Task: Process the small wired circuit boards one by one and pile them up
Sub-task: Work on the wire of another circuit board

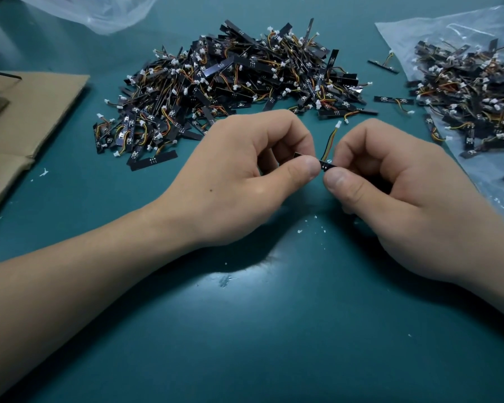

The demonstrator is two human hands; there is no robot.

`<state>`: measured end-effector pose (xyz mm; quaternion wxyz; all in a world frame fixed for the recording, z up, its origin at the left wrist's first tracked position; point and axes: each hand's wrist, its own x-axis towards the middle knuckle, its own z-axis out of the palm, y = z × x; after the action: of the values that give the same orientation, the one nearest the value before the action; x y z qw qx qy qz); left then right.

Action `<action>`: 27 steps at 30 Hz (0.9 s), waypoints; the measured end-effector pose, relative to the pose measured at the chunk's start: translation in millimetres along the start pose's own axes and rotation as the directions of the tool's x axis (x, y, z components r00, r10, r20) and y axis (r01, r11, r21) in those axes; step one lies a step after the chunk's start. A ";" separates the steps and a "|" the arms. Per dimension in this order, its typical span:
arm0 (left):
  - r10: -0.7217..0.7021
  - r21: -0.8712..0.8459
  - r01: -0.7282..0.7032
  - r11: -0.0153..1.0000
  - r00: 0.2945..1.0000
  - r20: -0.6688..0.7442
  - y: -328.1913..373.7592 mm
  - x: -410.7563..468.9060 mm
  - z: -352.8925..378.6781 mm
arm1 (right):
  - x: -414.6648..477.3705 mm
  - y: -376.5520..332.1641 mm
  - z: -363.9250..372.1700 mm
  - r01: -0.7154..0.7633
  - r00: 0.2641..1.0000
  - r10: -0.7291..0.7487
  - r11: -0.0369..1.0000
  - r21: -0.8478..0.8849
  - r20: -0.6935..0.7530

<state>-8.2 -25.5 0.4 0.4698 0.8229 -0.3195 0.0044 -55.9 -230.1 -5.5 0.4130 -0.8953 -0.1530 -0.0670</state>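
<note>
Dim, cool light from above; pale glare on the surface (274, 344) below the left hand (245, 170) and right hand (405, 193), dark shadows beneath them; edges bowed, corners soft

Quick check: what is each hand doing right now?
Left hand: pinches one end of the small wired circuit board.
Right hand: pinches the other end of it.

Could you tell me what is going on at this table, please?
A person is working through small wired circuit boards. The left hand and right hand pinch one black board between them, just above the teal table, with its wire sticking up. A large heap of boards lies behind the hands, and more sit on a clear plastic bag at the right. Cardboard lies at the left.
</note>
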 end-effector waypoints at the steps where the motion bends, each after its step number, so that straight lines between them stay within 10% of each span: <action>1: -0.001 -0.011 0.001 1.000 1.000 -0.007 -0.3 0.2 0.0 | 0.1 -0.6 0.2 0.002 1.000 -0.002 1.000 -0.018 -0.002; 9: 0.004 -0.090 -0.009 0.996 0.998 -0.056 -2.2 0.9 0.3 | -1.3 -2.0 -3.5 0.009 0.992 -0.010 1.000 0.007 0.124; 16: -0.144 0.044 0.159 0.986 0.960 -0.242 -8.0 3.4 0.1 | 11.8 6.8 -6.6 -0.007 0.918 0.206 0.863 0.505 -0.340; 23: -0.275 0.589 0.262 0.765 0.959 -0.069 -1.5 -1.1 6.9 | -1.5 3.0 4.0 0.053 0.998 -0.048 0.991 -0.119 0.049; 27: -0.213 0.662 0.150 0.735 0.977 0.014 -2.2 -3.9 5.9 | -1.4 -0.5 3.2 0.058 0.995 -0.046 0.988 -0.144 0.087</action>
<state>-11.9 -27.3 -5.8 0.1344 0.9617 -0.2363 0.0339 -57.4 -227.7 -7.6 0.3378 -0.9208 -0.1880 -0.0511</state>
